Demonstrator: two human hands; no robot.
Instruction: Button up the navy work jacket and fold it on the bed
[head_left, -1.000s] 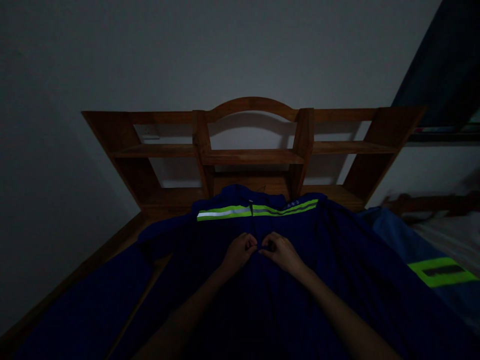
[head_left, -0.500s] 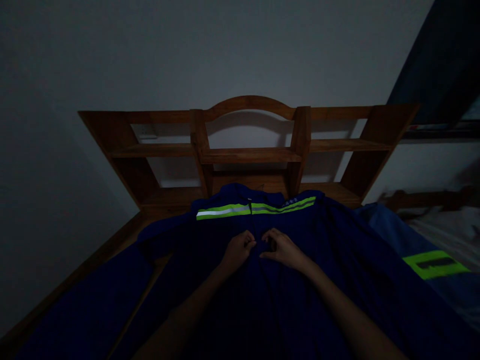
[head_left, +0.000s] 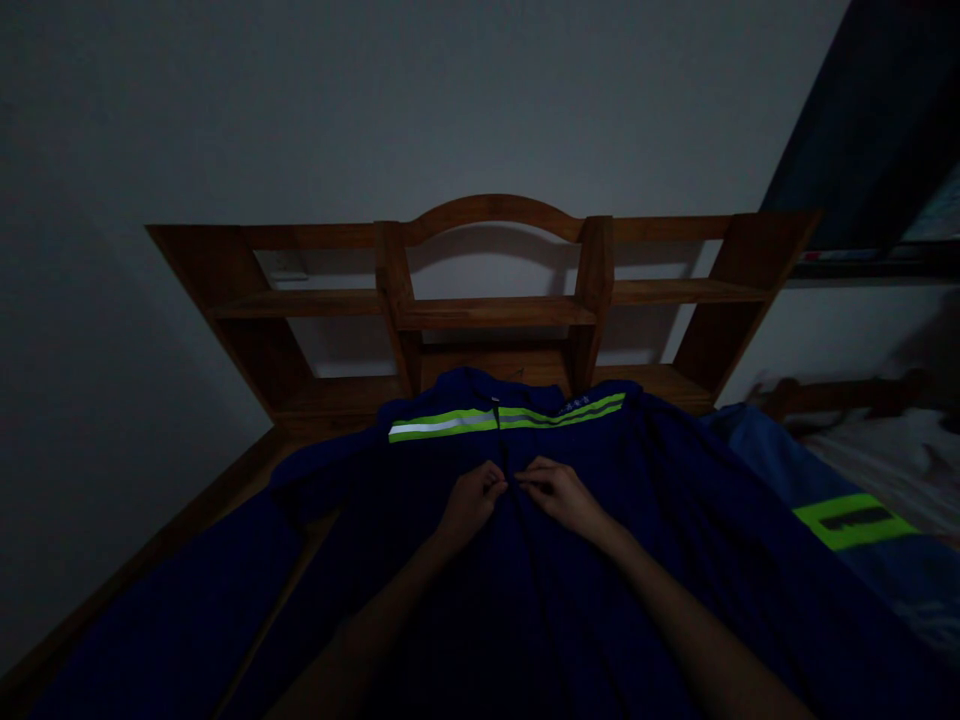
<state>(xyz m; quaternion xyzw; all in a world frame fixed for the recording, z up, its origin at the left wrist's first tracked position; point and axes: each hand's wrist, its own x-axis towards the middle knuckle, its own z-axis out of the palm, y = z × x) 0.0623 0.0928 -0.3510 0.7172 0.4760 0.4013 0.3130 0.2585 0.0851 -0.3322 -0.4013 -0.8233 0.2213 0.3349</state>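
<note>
while the left hand (head_left: 469, 500) pinches the blue jacket (head_left: 487, 600) at its front, the right hand (head_left: 565, 498) curls just beside it. whether the right grips too, one cannot tell.

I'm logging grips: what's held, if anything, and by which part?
Too dark to tell: left fingers and right fingers bend at the blue garment's centre front, below its green stripe.
</note>
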